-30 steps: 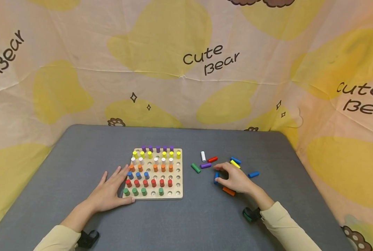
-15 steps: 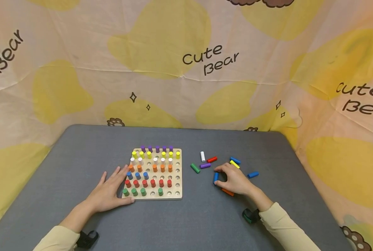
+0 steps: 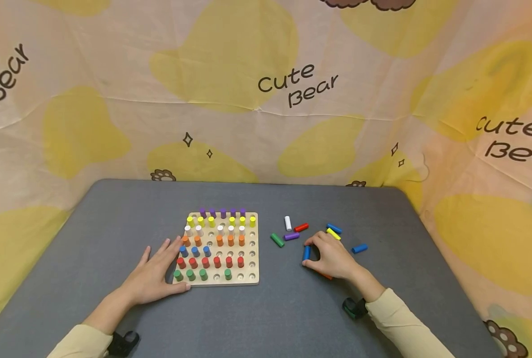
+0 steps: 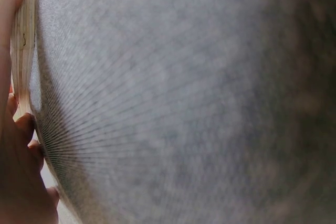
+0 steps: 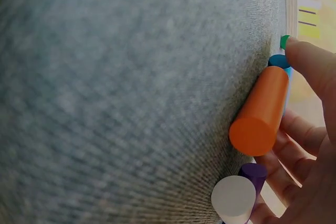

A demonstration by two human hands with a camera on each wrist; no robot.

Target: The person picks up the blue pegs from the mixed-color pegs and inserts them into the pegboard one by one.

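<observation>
I've got my right grip (image 3: 334,257) pinching a blue cylindrical peg (image 3: 306,253) between thumb and fingers, down on the grey bench (image 3: 266,323), right of the pale wooden pegboard (image 3: 246,270). Left grip (image 3: 153,279)'s fingers are spread along the board's left edge. An orange cylindrical peg (image 5: 261,111) sits partly under the right one.

The left sleeve (image 3: 80,342) and right sleeve (image 3: 406,323) are plain pale cream; a rounded black device (image 3: 120,345) sits beside each, the right one partly green.
</observation>
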